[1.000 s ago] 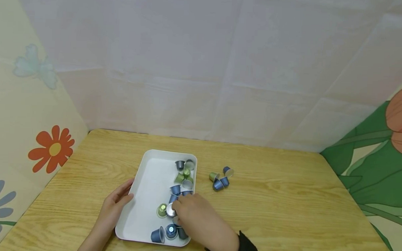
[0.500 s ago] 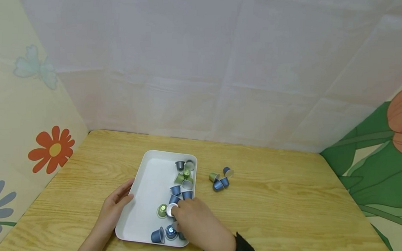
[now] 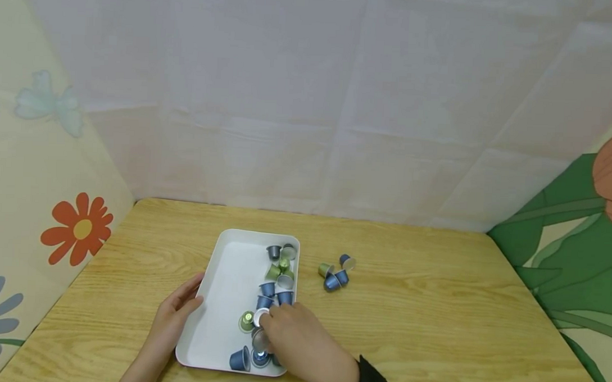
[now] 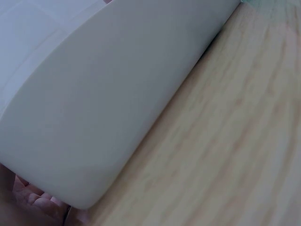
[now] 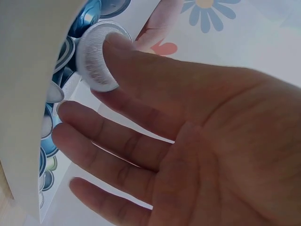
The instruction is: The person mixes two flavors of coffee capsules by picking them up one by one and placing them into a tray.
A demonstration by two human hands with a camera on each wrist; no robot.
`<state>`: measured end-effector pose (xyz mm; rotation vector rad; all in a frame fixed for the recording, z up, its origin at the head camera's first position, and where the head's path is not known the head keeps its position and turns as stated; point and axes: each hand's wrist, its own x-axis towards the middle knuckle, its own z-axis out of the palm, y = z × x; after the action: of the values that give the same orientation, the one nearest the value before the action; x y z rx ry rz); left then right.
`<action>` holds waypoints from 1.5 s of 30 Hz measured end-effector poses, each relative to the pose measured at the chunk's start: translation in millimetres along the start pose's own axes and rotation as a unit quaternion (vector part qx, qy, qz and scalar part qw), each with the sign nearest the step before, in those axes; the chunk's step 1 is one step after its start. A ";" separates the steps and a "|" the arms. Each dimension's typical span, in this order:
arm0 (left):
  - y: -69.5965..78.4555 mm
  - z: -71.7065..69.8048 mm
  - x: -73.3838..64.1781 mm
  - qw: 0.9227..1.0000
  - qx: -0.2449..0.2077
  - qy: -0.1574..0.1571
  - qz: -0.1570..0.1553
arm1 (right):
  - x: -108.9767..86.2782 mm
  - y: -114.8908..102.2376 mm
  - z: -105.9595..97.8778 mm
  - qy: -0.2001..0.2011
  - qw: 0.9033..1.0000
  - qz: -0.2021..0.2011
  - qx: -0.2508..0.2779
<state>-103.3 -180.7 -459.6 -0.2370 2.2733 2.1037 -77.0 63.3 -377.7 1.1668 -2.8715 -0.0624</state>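
Note:
A white tray (image 3: pixel 227 284) lies on the table, with blue, green and dark coffee capsules along its right side and near end. My left hand (image 3: pixel 178 304) holds the tray's left rim, thumb at the edge and fingers along the outer wall. My right hand (image 3: pixel 296 337) reaches over the right rim. Its thumb and index finger pinch a coffee capsule (image 5: pixel 91 61) by its silver lid, while the other fingers extend loosely. A blue capsule (image 3: pixel 240 358) and a green capsule (image 3: pixel 247 321) lie close to this hand.
Right of the tray, several loose blue and green capsules (image 3: pixel 335 277) lie on the wooden table (image 3: pixel 433 308). A pale cloth wall (image 3: pixel 308 129) stands behind the table. Flower-printed panels (image 3: pixel 82 228) flank it.
The capsule at my right fingertips has come further out from under the hand, toward the tray's middle, its lid now showing. The left hand and tray stay in place.

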 end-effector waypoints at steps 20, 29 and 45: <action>-0.2 -0.3 0.0 1.000 0.003 0.001 -0.001 | 12.7 20.4 0.4 0.063 0.996 -0.030 0.047; 0.0 0.1 0.9 1.000 0.008 0.005 -0.002 | 11.0 41.1 -2.9 0.065 0.995 0.024 0.070; 0.6 -0.4 -0.8 1.000 0.008 0.006 0.005 | 1.1 69.5 -3.8 0.057 0.984 0.159 0.050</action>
<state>-102.6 -180.9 -458.9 -0.2386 2.3023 2.0928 -125.9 112.3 -370.3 0.6835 -2.9437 0.1556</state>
